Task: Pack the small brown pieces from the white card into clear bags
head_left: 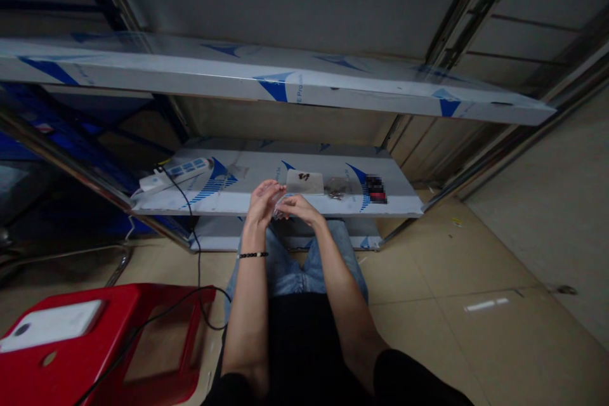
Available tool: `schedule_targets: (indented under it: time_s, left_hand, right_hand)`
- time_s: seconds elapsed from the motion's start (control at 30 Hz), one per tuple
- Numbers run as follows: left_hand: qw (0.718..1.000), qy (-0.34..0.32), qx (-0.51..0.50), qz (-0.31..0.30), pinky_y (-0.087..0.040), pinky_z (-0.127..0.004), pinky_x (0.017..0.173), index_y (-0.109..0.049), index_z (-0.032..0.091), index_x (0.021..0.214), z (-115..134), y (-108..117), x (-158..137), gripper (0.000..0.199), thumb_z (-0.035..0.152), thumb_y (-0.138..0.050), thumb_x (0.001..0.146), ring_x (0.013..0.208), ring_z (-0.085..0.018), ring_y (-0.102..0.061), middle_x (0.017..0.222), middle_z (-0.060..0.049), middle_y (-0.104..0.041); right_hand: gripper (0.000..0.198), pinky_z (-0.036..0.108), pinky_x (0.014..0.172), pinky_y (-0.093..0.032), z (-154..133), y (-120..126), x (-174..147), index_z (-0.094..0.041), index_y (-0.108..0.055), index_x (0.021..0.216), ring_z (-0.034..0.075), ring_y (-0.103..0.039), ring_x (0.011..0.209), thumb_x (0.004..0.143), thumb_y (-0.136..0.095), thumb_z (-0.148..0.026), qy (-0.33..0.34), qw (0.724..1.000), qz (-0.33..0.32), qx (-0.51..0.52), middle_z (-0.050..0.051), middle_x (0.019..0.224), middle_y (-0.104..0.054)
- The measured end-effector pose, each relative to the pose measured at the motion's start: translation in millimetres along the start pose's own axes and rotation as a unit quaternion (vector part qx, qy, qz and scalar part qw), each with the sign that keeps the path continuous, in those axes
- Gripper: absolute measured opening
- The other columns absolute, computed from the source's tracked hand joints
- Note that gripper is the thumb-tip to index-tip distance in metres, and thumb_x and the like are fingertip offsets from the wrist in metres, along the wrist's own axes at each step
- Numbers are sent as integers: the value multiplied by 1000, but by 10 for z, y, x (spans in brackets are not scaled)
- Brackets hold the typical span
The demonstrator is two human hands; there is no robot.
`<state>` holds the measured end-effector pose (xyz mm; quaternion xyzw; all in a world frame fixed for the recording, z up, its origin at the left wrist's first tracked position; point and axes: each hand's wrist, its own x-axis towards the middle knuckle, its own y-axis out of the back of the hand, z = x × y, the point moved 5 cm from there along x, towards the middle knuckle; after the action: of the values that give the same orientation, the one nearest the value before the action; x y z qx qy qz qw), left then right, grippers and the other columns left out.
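Over the front edge of the shelf, my left hand point(262, 203) and my right hand point(299, 207) come close together, fingers bent. Between them is a small clear plastic bag point(280, 210), pinched by both hands; its contents are too small to make out. Just beyond my fingers lies a white sheet point(310, 184) bearing a few small dark brown pieces point(303, 176). To its right, another clear bag point(337, 188) holds small dark bits.
The film-covered lower shelf point(257, 162) also carries a white power strip point(176, 174) and a blurred dark-and-red item point(376, 189). An upper shelf point(323, 89) spans above. On my left, a red stool point(118, 317) holds a white phone-like device point(54, 325); a black cable point(197, 260) hangs nearby.
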<state>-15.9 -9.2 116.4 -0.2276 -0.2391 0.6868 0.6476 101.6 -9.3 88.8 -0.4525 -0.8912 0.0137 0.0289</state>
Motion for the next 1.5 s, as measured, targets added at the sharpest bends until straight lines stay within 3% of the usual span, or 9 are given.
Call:
schedule_targets:
  time_s: [0.37, 0.63, 0.77, 0.9, 1.0, 1.1, 1.2, 1.3, 1.5]
  left_hand:
    - [999, 2, 25, -30, -55, -37, 95, -66, 17, 88, 40, -96, -41, 38, 24, -92, 61, 85, -20, -72, 79, -3, -70]
    - [999, 2, 46, -30, -55, -35, 91, -67, 16, 85, 16, -55, -4, 39, 22, -93, 57, 79, -18, -72, 78, -1, -70]
    - [999, -27, 40, -11, -55, -38, 93, -66, 17, 86, 56, -66, 3, 40, 25, -93, 58, 81, -20, -73, 80, -2, -71]
    - [996, -89, -14, -1, -54, -41, 99, -67, 18, 89, 233, -70, -21, 37, 26, -92, 63, 93, -22, -73, 81, -2, -71]
    - [994, -104, -23, 2, -52, -42, 101, -68, 18, 91, 342, -8, -49, 36, 25, -91, 64, 101, -24, -72, 84, -3, -72]
    - [997, -81, -6, 15, -52, -44, 101, -69, 17, 94, 352, 126, -58, 38, 26, -91, 64, 102, -26, -72, 86, -5, -74]
    - [998, -42, 23, 32, -54, -43, 98, -69, 16, 93, 283, 268, -44, 40, 27, -92, 62, 99, -26, -73, 85, -7, -75]
    - [998, -21, 43, 46, -55, -40, 93, -68, 15, 91, 208, 355, -29, 43, 26, -94, 58, 96, -25, -74, 83, -6, -74]
    - [997, -11, 70, 25, -57, -37, 90, -68, 17, 87, 95, 349, -31, 39, 31, -93, 61, 98, -25, -73, 85, -5, -73]
  right_hand:
    - [44, 23, 64, -49, 57, 0, -28, -14, -73, 84, 13, -62, 66, 69, -83, -54, 0, 999, -25, 32, 3, 77, -71]
    - [48, 21, 60, -46, 112, 49, -8, -13, -73, 84, 13, -63, 67, 69, -83, -58, -10, 1000, -9, 25, 3, 73, -70]
    - [54, 23, 62, -49, 241, 36, -17, -14, -72, 85, 15, -66, 69, 74, -76, -67, -18, 994, -8, 105, 6, 77, -71]
    - [54, 25, 64, -51, 409, 99, -8, -15, -71, 87, 16, -66, 70, 79, -71, -68, -9, 984, 41, 175, 8, 80, -71]
    - [47, 20, 57, -47, 536, 273, 59, -15, -71, 94, 13, -63, 65, 80, -72, -59, 3, 978, 150, 148, 6, 80, -70]
    - [38, 18, 48, -40, 639, 593, 166, -15, -69, 97, 12, -58, 56, 83, -66, -49, -10, 946, 320, 55, 3, 74, -68]
    - [24, 20, 52, -45, 605, 968, 309, -15, -68, 97, 16, -65, 66, 89, -56, -33, -54, 883, 448, -129, 5, 80, -71]
    - [21, 21, 75, -51, 483, 1276, 522, -16, -71, 100, 17, -70, 93, 89, -53, -16, -108, 816, 447, -351, 9, 101, -75]
    - [19, 25, 88, -47, 534, 1632, 745, -12, -75, 103, 21, -69, 104, 92, -63, -22, -177, 775, 411, -447, 18, 107, -74]
